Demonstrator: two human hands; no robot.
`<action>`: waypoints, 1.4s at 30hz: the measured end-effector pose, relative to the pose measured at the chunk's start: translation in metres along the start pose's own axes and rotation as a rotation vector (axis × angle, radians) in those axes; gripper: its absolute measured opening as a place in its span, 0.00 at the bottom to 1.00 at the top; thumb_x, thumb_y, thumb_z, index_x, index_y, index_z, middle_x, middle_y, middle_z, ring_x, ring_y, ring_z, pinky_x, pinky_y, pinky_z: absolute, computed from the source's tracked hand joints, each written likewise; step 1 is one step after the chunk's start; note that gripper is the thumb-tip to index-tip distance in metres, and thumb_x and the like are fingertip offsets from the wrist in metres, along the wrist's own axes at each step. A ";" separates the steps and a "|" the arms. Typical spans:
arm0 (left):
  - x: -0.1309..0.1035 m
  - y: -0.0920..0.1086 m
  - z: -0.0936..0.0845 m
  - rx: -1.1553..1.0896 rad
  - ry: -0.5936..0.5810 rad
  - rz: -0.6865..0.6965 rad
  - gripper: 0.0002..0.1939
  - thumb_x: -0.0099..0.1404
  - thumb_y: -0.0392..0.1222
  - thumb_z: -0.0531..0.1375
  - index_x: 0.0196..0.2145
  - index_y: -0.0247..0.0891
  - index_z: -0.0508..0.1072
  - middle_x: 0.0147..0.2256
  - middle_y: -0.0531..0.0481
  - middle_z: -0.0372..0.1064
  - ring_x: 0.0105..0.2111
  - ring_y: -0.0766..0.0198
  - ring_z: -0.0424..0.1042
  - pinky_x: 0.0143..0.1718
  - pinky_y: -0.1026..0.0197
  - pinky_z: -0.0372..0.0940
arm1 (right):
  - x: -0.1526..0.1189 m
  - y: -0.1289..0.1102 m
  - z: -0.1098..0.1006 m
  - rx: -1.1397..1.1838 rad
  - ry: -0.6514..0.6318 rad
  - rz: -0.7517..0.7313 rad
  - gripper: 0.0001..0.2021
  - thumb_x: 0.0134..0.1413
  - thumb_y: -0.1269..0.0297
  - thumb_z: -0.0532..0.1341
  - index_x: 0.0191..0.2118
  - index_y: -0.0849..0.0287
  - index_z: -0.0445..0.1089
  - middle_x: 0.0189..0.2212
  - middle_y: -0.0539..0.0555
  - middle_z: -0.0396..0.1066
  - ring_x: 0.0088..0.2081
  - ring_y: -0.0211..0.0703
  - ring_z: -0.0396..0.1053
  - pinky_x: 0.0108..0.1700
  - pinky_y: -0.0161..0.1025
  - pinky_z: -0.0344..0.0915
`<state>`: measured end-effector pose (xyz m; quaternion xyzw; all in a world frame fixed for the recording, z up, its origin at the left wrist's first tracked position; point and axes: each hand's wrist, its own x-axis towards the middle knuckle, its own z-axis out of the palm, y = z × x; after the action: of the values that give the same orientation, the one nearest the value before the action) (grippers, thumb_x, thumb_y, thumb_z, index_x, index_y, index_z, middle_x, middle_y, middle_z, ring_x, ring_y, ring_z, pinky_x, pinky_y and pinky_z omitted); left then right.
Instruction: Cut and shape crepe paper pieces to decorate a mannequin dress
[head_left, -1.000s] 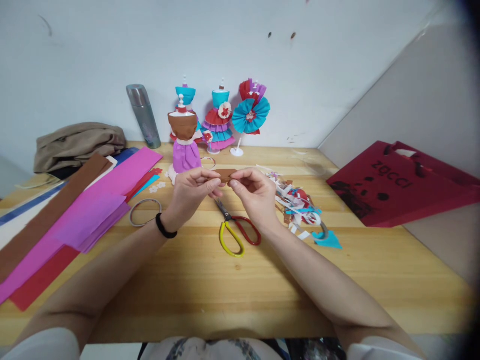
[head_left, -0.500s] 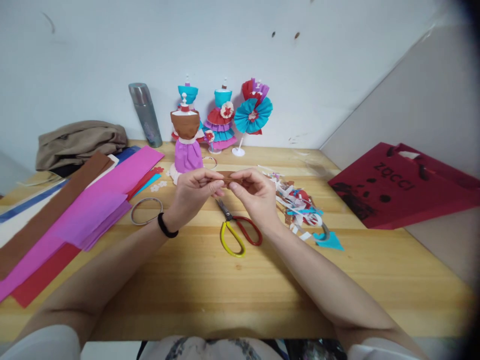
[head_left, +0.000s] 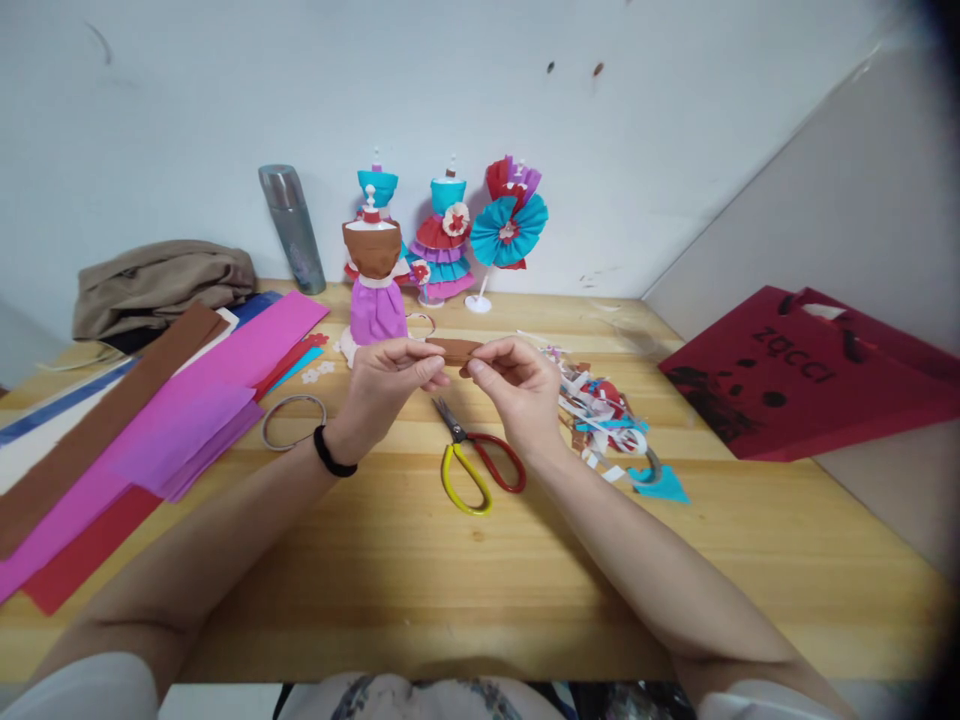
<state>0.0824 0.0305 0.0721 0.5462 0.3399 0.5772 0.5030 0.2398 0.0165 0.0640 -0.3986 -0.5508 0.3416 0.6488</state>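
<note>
Between my hands, above the table, is a narrow folded strip of brown crepe paper [head_left: 454, 349]. My left hand [head_left: 394, 385] pinches its left end between thumb and fingers, and my right hand [head_left: 517, 388] pinches the right end. Part of the strip is hidden behind the fingertips. Just below, scissors [head_left: 469, 462] with one yellow and one red handle lie on the table, blades pointing away from me. Behind my left hand stands a small dress form [head_left: 373, 265] wearing a brown top and a purple skirt.
Long coloured paper sheets [head_left: 172, 400] and a tape ring [head_left: 294, 422] lie at left, near a flask [head_left: 291, 230] and brown cloth [head_left: 165, 290]. More dressed forms [head_left: 448, 240] stand by the wall. Paper scraps [head_left: 604, 410] and a red bag [head_left: 810, 375] are at right.
My right hand has shifted slightly right and the fingertips have drawn apart, so more of the brown strip shows between them. The things on the table have stayed in place.
</note>
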 end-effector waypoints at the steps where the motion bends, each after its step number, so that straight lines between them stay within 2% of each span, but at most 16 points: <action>1: 0.000 0.000 0.001 -0.007 0.020 -0.001 0.07 0.52 0.40 0.70 0.29 0.35 0.79 0.22 0.50 0.77 0.23 0.64 0.77 0.27 0.64 0.73 | 0.000 0.000 0.000 0.004 0.008 0.005 0.03 0.44 0.66 0.67 0.27 0.56 0.73 0.24 0.48 0.73 0.29 0.38 0.69 0.35 0.38 0.65; 6: -0.004 0.000 0.006 -0.050 0.093 -0.027 0.07 0.50 0.39 0.70 0.28 0.35 0.79 0.22 0.50 0.77 0.24 0.64 0.77 0.28 0.64 0.72 | 0.003 0.001 0.000 0.055 0.033 0.061 0.06 0.40 0.65 0.69 0.26 0.56 0.71 0.23 0.47 0.71 0.26 0.36 0.66 0.33 0.37 0.63; 16: -0.008 0.003 0.013 -0.095 0.147 -0.057 0.06 0.48 0.37 0.70 0.25 0.35 0.77 0.21 0.52 0.76 0.23 0.65 0.77 0.27 0.66 0.71 | 0.003 0.001 0.002 0.070 0.064 0.087 0.06 0.38 0.65 0.69 0.23 0.57 0.71 0.21 0.46 0.69 0.23 0.35 0.63 0.29 0.36 0.60; 27: -0.009 -0.003 0.012 -0.040 0.158 -0.034 0.07 0.51 0.38 0.69 0.27 0.36 0.76 0.21 0.53 0.75 0.23 0.65 0.77 0.27 0.65 0.72 | 0.001 0.005 0.002 0.004 0.054 0.011 0.06 0.41 0.65 0.68 0.28 0.56 0.72 0.24 0.47 0.71 0.27 0.37 0.66 0.31 0.37 0.63; 34: -0.008 -0.013 0.008 0.028 0.151 0.050 0.08 0.53 0.38 0.69 0.34 0.37 0.79 0.26 0.53 0.78 0.25 0.66 0.77 0.30 0.63 0.74 | -0.001 0.008 0.001 -0.076 0.010 -0.021 0.06 0.46 0.66 0.67 0.34 0.55 0.78 0.33 0.52 0.79 0.33 0.41 0.73 0.38 0.41 0.68; 42: -0.004 -0.026 0.001 0.216 0.144 0.217 0.06 0.58 0.38 0.66 0.35 0.40 0.81 0.30 0.51 0.79 0.28 0.65 0.77 0.35 0.62 0.72 | -0.002 0.012 0.002 -0.099 0.007 -0.077 0.07 0.49 0.69 0.66 0.36 0.56 0.80 0.32 0.52 0.79 0.33 0.41 0.73 0.37 0.40 0.68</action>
<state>0.0885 0.0333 0.0461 0.5877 0.3743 0.6259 0.3504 0.2375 0.0205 0.0528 -0.4101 -0.5796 0.2872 0.6430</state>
